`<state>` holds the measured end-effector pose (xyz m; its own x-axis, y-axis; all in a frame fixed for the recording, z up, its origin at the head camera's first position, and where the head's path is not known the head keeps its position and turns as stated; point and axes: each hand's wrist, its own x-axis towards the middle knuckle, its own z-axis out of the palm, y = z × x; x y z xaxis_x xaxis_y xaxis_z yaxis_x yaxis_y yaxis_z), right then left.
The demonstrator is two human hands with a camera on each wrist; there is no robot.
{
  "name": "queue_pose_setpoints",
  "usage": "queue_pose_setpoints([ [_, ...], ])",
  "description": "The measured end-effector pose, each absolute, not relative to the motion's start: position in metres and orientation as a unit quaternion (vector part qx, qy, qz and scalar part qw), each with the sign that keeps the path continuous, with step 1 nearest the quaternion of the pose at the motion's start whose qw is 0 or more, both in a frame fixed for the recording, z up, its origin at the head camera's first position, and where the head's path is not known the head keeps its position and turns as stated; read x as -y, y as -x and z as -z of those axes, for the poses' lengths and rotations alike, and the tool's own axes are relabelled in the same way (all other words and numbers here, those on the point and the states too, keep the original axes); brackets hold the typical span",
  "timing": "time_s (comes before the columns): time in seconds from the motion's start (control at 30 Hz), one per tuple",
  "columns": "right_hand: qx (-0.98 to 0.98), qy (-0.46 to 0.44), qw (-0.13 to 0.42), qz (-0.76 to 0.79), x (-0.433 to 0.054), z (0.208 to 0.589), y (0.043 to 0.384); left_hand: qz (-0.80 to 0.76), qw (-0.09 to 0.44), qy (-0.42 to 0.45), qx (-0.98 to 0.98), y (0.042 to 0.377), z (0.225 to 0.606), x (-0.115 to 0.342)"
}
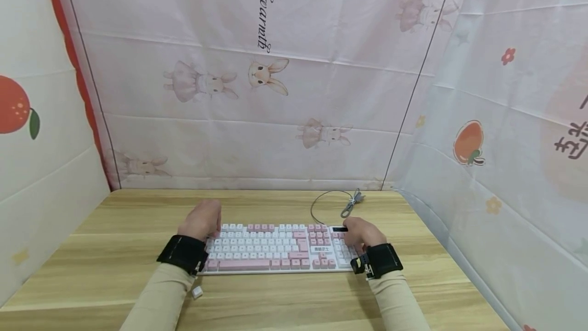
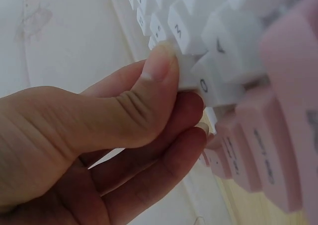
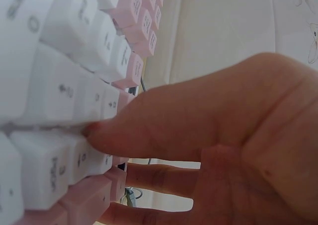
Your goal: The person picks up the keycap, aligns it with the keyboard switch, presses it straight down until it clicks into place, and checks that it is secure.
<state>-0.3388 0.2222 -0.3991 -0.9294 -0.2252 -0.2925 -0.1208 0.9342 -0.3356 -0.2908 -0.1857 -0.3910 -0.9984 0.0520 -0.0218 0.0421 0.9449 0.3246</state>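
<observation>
A pink-and-white keyboard (image 1: 257,249) lies on the wooden table, between both hands. My left hand (image 1: 202,218) is over its left end. In the left wrist view, thumb and index finger pinch a white keycap (image 2: 186,73) at the number row, beyond the Q keycap (image 2: 216,86); the thumb hides most of it. My right hand (image 1: 365,234) grips the keyboard's far right corner. Its thumb (image 3: 112,138) presses between white number-pad keys (image 3: 79,155), while the other fingers reach behind the pink keys, their tips hidden.
A loose white keycap (image 1: 197,292) lies near the keyboard's front left corner, beside the left sleeve. The bundled grey cable (image 1: 351,206) lies behind the keyboard at the right. Printed cloth walls (image 1: 257,142) stand behind and on both sides of the table (image 1: 285,300).
</observation>
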Motion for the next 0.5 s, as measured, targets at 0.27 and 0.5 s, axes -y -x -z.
queue_pose_setpoints([
  [0.27, -0.969, 0.095, 0.166, 0.158, -0.2223, 0.3981, 0.3389, -0.171, 0.018, -0.013, -0.985, 0.2926, 0.3921, 0.1846],
  [0.5, -0.968, 0.095, 0.164, 0.163, -0.2232, 0.3988, 0.3385, -0.197, 0.026, -0.004, -0.980, 0.2962, 0.3934, 0.1828],
])
